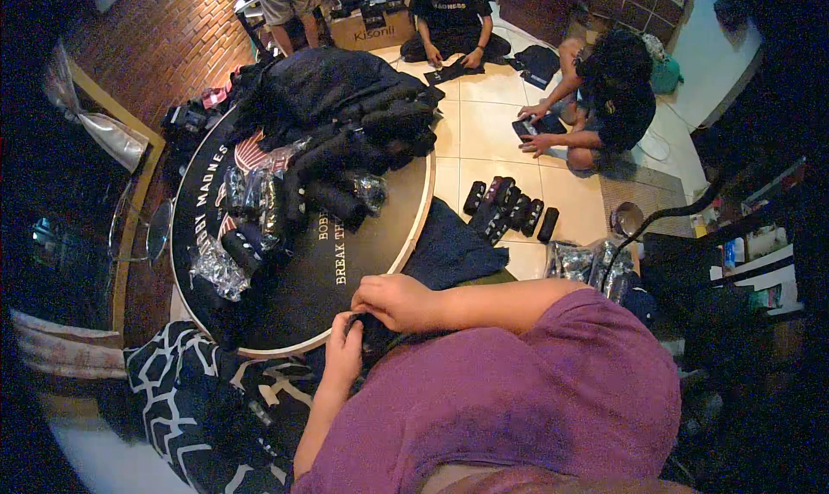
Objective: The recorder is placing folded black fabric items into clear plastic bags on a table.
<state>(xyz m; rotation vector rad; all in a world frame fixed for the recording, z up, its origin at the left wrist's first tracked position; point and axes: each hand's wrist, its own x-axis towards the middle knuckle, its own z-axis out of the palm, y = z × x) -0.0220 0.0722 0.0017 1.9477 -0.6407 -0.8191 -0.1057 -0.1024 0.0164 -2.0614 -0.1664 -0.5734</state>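
Closest to the camera, a purple short-sleeved fabric shirt fills the lower middle, worn by the person at work. Just beyond it, at the near edge of the table, a small black cloth piece is held between both hands. The left hand is nearly closed, thumb and fingers pinching the cloth from below; the right hand curls over its upper end, fingers bent in, their tips partly hidden. Right in front stands a round black-topped table with a pale rim and light printed lettering. On its far half rests a large heap of black cloth, with shiny clear plastic packets on the left side. Dark navy cloth lies just right of the table, near rolled black bundles on the cream tiled floor. Farther off, a crouching co-worker in black has both hands on a flat dark folded cloth; another sits cross-legged before a brown cardboard box.
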